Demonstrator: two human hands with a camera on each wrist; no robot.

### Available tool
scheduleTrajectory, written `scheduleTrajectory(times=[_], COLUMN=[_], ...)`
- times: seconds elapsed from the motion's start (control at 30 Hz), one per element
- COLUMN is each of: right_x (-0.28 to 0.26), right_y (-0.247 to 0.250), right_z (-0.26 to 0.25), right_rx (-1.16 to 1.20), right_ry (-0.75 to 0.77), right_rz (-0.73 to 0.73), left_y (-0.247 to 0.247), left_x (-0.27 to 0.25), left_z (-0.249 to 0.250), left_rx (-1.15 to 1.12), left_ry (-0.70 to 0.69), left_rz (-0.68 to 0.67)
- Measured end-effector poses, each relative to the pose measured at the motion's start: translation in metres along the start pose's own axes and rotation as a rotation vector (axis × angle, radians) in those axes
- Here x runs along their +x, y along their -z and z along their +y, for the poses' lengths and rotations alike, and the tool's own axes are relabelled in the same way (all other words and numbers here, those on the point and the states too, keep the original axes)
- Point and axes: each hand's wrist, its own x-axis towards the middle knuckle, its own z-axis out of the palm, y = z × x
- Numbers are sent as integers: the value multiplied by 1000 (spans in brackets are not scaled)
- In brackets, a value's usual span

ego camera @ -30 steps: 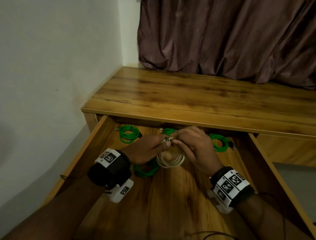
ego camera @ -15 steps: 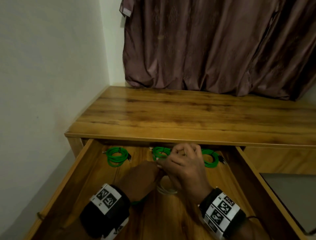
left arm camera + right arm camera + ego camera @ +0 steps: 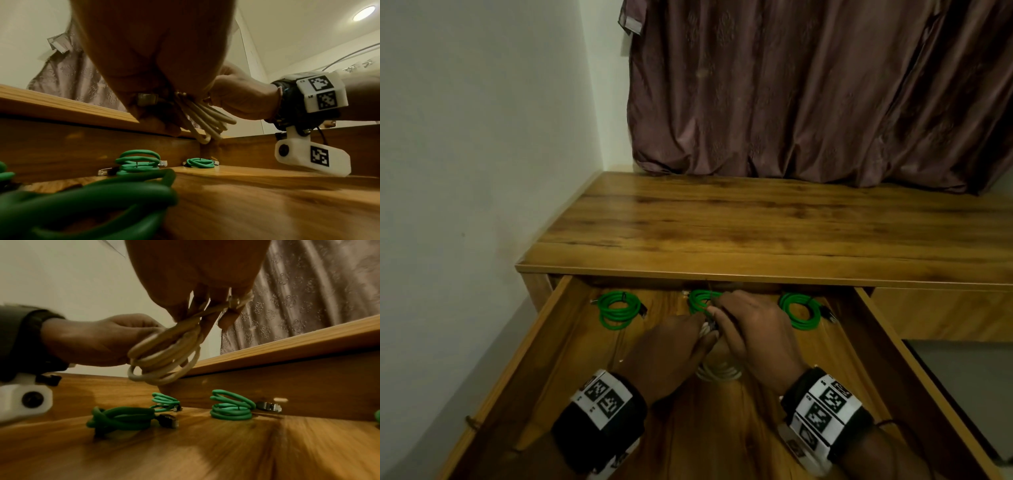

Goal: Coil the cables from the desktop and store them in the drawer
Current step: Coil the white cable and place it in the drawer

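Both hands hold one coiled white cable point(image 3: 719, 371) above the floor of the open wooden drawer point(image 3: 544, 329). My left hand point(image 3: 671, 346) grips the coil's top from the left, and my right hand point(image 3: 750, 329) pinches it from the right. In the left wrist view the white cable point(image 3: 205, 120) hangs in loops under my fingers. The same white cable point(image 3: 164, 358) in the right wrist view dangles clear of the drawer floor. Several coiled green cables lie in the drawer: one at the back left point(image 3: 618, 310), one at the back right point(image 3: 799, 310), one behind my hands point(image 3: 700, 299).
The wooden desktop point(image 3: 774, 226) above the drawer lies bare, with a brown curtain point(image 3: 808, 85) behind it. A white wall point(image 3: 465, 171) runs along the left. Another green coil point(image 3: 121, 418) lies on the drawer floor below my left wrist.
The head view has tilted up, so the hands sit lower in frame. Both hands still hold the white coil over the drawer, a little further back toward the green coils.
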Motion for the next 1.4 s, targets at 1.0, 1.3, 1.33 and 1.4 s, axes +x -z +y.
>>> scheduleTrajectory(times=[1.0,1.3,1.33,1.4], right_x=[8,7,7,8], right_y=[14,16,16,17], right_z=[6,11,10,7], right_rx=[688,771,770,772], right_ry=[-532,-636,-639,-624], right_rz=[-171,-178,-171,-145], left_y=[9,7,6,7], left_x=[0,-1,-1,1], left_z=[6,10,9,7], left_rx=[488,288,297,289], left_ry=[-250,-231,-239,-214], left_rz=[229,111,88,8])
